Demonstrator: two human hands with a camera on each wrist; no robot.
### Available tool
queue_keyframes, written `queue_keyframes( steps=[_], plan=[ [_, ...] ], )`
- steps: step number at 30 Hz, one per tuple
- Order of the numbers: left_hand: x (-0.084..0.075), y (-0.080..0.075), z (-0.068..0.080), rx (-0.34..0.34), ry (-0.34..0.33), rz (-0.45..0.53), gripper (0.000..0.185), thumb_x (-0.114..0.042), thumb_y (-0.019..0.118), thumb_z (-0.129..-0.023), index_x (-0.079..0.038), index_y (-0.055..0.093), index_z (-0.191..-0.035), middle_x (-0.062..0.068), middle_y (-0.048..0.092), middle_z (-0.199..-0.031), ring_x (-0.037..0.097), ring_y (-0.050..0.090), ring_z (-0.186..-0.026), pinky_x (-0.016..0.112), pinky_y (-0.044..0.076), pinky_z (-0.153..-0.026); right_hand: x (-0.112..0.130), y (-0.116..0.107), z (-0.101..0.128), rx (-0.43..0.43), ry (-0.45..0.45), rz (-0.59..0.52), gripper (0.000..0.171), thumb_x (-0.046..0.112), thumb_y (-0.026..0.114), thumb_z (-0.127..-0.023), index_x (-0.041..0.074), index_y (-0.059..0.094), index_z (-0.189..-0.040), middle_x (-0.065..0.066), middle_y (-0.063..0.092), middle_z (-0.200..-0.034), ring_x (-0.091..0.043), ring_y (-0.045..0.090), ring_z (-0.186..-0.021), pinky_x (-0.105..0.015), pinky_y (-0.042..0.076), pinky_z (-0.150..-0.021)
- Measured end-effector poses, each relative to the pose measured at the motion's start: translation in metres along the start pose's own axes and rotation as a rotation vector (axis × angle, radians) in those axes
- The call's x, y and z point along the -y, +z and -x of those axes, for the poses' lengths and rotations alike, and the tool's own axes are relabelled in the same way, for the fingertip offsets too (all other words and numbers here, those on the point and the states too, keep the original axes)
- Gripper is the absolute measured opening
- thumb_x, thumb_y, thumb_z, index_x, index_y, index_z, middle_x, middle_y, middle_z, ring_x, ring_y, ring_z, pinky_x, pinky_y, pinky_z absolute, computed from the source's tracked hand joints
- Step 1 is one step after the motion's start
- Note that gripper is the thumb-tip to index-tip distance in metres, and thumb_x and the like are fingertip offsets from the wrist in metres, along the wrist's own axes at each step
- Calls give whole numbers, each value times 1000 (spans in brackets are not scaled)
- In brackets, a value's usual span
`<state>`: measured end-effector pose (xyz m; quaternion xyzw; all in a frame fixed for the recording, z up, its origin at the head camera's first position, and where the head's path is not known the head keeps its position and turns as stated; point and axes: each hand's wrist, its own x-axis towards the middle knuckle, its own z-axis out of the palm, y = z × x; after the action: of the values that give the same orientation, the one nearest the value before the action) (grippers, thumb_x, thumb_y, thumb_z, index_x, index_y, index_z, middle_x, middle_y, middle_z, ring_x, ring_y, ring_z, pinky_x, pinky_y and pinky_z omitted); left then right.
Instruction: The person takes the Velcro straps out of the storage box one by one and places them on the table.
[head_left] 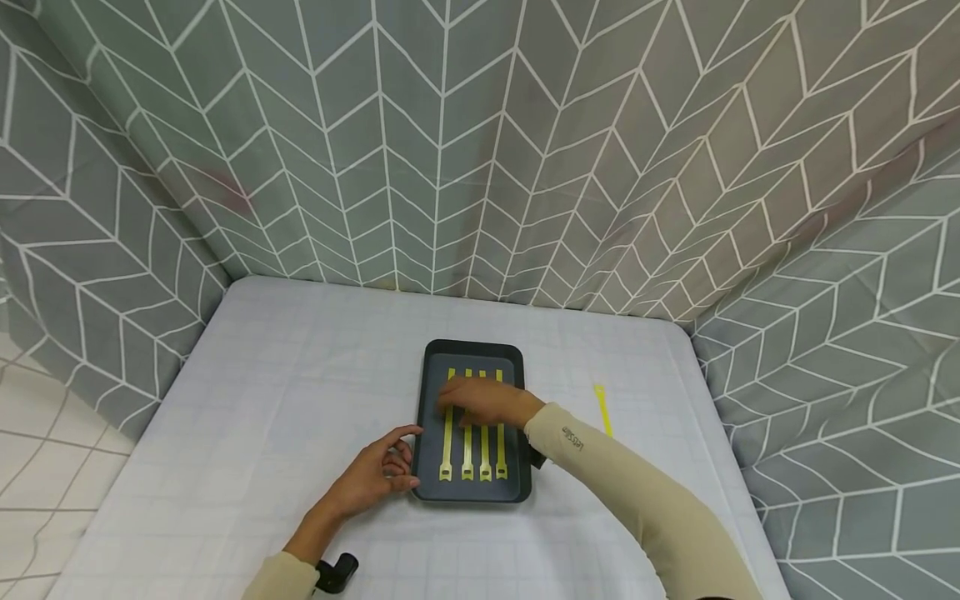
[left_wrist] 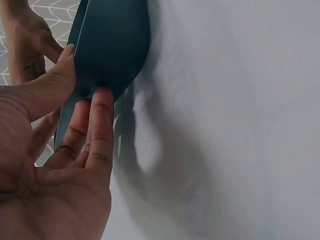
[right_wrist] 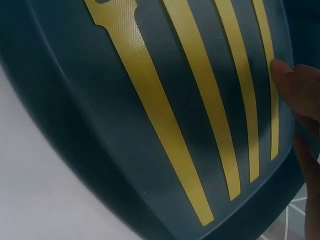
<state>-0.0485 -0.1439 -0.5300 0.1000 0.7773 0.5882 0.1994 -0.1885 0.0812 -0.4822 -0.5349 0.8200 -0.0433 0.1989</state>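
Observation:
A dark grey rectangular tray (head_left: pixel 472 493) lies on the white-covered table. In it several yellow cable tie straps (head_left: pixel 483 454) lie lengthwise, side by side, with their slotted heads at the near end. My left hand (head_left: pixel 378 471) holds the tray's left side. In the left wrist view its thumb is at the rim and bent fingers (left_wrist: pixel 101 120) rest against the outer wall. Over the tray is my right hand (head_left: pixel 480 400), a fingertip (right_wrist: pixel 281 70) touching the edge of the leftmost strap (right_wrist: pixel 272 115), which lies flat. Part of that strap is hidden beneath the hand.
One more yellow strap (head_left: pixel 603 410) lies on the table (head_left: pixel 300 358) to the right of the tray, near the right forearm. Grey patterned curtains (head_left: pixel 480 167) stand around the table's back and sides. Tiled floor (head_left: pixel 45 467) shows at the left.

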Motion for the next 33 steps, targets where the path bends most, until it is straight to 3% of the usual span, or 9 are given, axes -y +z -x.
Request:
queue_keyframes(
  steps=[3, 15, 33],
  plan=[
    [0, 0, 0, 2, -4, 9, 76, -2, 80, -82, -3, 42, -148, 13, 51, -104, 11, 58, -80, 23, 53, -72, 0, 3, -5, -10, -22, 62, 32, 12, 75, -91, 17, 69, -122, 2, 62, -129, -14, 54, -125, -27, 48, -102],
    [-2, 2, -1, -4, -14, 9, 76, 1, 80, -82, -5, 42, -148, 15, 52, -106, 11, 58, -81, 23, 52, -72, 1, 7, -14, 32, -29, 82, 27, 10, 75, -90, 19, 72, -115, 5, 64, -119, -11, 58, -117, -24, 50, -96],
    [0, 1, 1, -4, -1, 22, 75, -1, 80, -82, -4, 42, -147, 19, 52, -107, 11, 58, -81, 22, 52, -73, 7, 15, -25, 23, -108, 233, 11, 18, 75, -91, 24, 74, -100, 8, 61, -107, -8, 57, -100, -20, 50, -82]
  ],
)
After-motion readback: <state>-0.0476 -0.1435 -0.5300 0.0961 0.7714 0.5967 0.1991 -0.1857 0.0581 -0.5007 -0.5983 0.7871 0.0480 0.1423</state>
